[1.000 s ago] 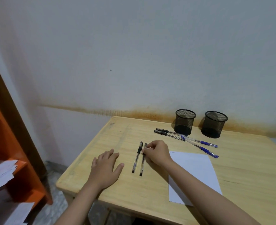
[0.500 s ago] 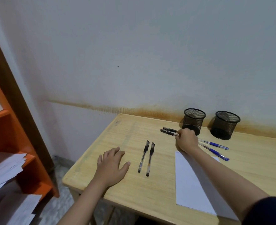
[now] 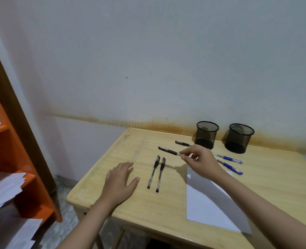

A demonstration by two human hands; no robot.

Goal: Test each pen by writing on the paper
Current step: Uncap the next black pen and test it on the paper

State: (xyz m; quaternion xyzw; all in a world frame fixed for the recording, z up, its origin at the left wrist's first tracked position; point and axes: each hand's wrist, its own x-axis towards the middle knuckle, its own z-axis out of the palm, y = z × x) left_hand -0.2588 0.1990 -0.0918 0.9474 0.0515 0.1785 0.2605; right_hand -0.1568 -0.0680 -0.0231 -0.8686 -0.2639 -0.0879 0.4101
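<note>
My right hand point(image 3: 201, 161) pinches a black capped pen point(image 3: 168, 151) by its barrel and holds it just above the wooden table point(image 3: 130, 203), cap pointing left. Two black pens point(image 3: 156, 172) lie side by side between my hands. Another black pen point(image 3: 182, 143) lies behind my right hand, and two blue pens point(image 3: 228, 161) lie to its right. A white sheet of paper point(image 3: 207, 207) rests under my right forearm. My left hand point(image 3: 119, 184) lies flat on the table, fingers spread, holding nothing.
Two black mesh pen cups point(image 3: 207, 134) point(image 3: 239, 138) stand at the back of the table against the wall. An orange shelf unit point(image 3: 8, 159) with stacked papers point(image 3: 3, 187) stands to the left, past the table's left edge.
My right hand reached from the two side-by-side pens to the pile near the cups, took one black pen and lifted it leftward. My left hand stayed flat.
</note>
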